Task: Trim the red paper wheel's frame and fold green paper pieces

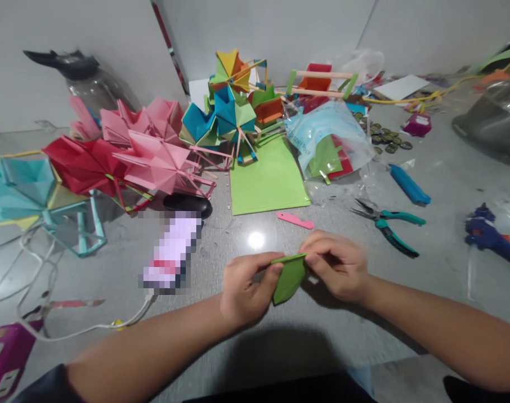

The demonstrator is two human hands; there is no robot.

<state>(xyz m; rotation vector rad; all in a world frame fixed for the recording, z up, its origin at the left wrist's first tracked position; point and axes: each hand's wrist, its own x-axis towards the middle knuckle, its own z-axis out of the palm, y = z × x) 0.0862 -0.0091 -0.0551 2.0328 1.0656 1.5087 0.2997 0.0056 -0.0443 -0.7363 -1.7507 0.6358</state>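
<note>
A small piece of folded green paper (289, 280) is held up in front of me above the table, its top edge folded into a narrow strip. My left hand (249, 285) pinches that edge at its left end between thumb and fingers. At the right end my right hand (339, 266) grips the same edge, thumb towards me. Just beyond the hands lies a pink folding cutter (295, 220). A stack of light green paper sheets (269, 179) rests farther back.
Folded paper lanterns, pink (158, 159), red (85, 168) and light blue (22, 190), crowd the left. A phone (173, 249) on a white cable lies nearer. To the right are pliers (389, 224), a blue cutter (409, 184) and a glue gun (487, 232). A plastic bag (328, 134) stands behind.
</note>
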